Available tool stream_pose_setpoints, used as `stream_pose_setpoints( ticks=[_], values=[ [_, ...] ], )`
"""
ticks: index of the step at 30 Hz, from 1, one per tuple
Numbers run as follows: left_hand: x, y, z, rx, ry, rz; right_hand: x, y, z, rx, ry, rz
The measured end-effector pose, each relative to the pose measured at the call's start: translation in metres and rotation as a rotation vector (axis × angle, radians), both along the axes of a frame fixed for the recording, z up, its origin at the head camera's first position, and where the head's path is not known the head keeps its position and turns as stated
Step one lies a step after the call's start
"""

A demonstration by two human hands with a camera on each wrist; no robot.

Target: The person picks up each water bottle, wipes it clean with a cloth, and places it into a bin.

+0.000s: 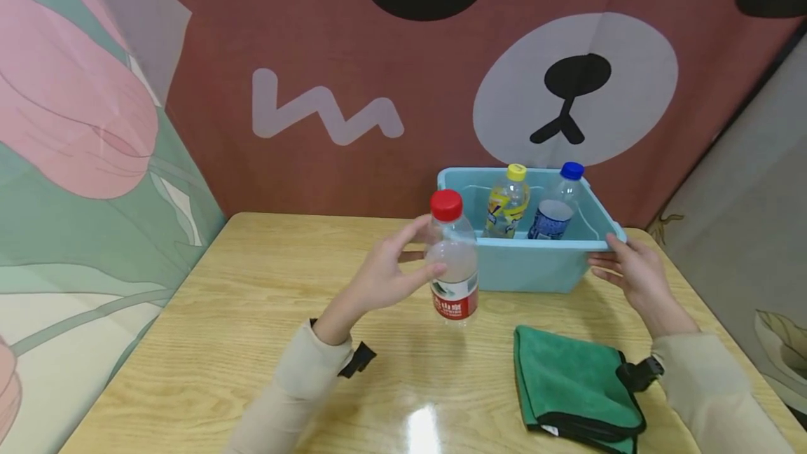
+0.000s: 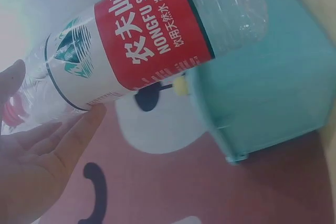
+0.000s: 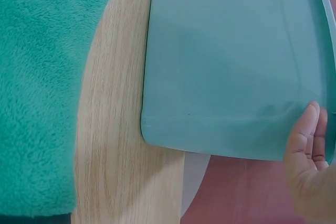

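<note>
Head view: my left hand (image 1: pixel 384 275) holds the red-capped water bottle (image 1: pixel 451 258) upright, just in front of the blue bin (image 1: pixel 536 265) (two bottles inside), while my right hand (image 1: pixel 633 268) grips the bin's corner.

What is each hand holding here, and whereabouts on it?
The left hand holds the red-capped water bottle around its upper body, above the label. The right hand grips the blue bin at its near right corner rim.
</note>
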State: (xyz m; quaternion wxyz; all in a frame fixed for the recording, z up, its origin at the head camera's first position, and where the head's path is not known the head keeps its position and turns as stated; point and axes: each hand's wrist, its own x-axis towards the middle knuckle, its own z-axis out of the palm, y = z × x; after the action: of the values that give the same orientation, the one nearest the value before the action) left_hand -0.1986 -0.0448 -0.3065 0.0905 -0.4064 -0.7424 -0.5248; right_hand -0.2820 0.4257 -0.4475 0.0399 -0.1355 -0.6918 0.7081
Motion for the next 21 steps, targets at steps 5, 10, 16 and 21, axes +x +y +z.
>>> stream_pose_setpoints(
  ticks=[5,10,16,21],
  values=[
    [-0.012,0.004,0.024,0.065,0.09,-0.024,0.0,0.0,0.0,-0.01,0.024,0.009],
    [-0.023,0.004,0.044,0.104,0.18,-0.022,0.05,-0.06,0.07,-0.036,0.034,0.041],
    [-0.034,0.005,0.06,0.108,0.209,0.011,0.058,-0.069,0.08,-0.033,0.063,0.062],
    [-0.045,0.014,0.068,0.107,0.202,0.037,0.065,-0.078,0.091,-0.055,0.046,0.06]
  ],
)
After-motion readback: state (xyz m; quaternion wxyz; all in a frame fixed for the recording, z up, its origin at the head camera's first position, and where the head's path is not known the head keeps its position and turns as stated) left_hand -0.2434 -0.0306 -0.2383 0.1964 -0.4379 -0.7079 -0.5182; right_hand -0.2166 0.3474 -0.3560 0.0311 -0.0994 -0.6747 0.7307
